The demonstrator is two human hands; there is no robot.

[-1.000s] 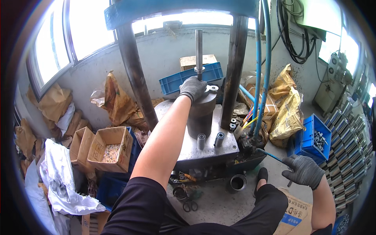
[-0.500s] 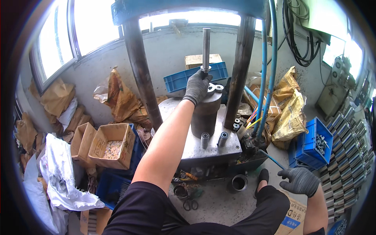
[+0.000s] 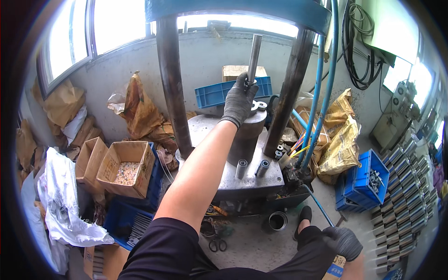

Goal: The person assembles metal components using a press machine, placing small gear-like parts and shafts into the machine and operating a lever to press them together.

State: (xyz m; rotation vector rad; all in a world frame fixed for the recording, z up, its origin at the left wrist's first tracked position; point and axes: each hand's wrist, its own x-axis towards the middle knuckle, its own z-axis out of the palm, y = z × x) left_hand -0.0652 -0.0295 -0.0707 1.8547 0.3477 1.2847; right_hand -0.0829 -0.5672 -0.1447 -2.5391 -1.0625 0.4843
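Observation:
My left hand (image 3: 240, 101), in a dark grey glove, is closed round the lower end of a shiny steel rod (image 3: 255, 58) with a collar at its base. The rod leans a little to the right over a thick dark metal cylinder (image 3: 244, 143). Small steel rings (image 3: 262, 106) lie on the cylinder's top beside my fingers. On the press table (image 3: 224, 181) stand two short steel sleeves (image 3: 241, 169). At the lower right, my gloved right hand (image 3: 345, 243) is closed at the end of a thin blue lever (image 3: 318, 205); its fingers are partly hidden.
Dark press columns (image 3: 171, 84) flank the work under a blue crossbeam (image 3: 233, 8). Blue hoses (image 3: 322, 107) run down on the right. Cardboard boxes (image 3: 151, 163) stand left, blue crates (image 3: 368, 177) and stacked metal tubes (image 3: 406, 200) right. A metal cup (image 3: 278, 220) and scissors (image 3: 217, 245) lie on the floor.
The rod in my left hand has gone from upright to leaning right. My right hand has moved down and left from open fingers to a grip, and the blue lever has swung downward.

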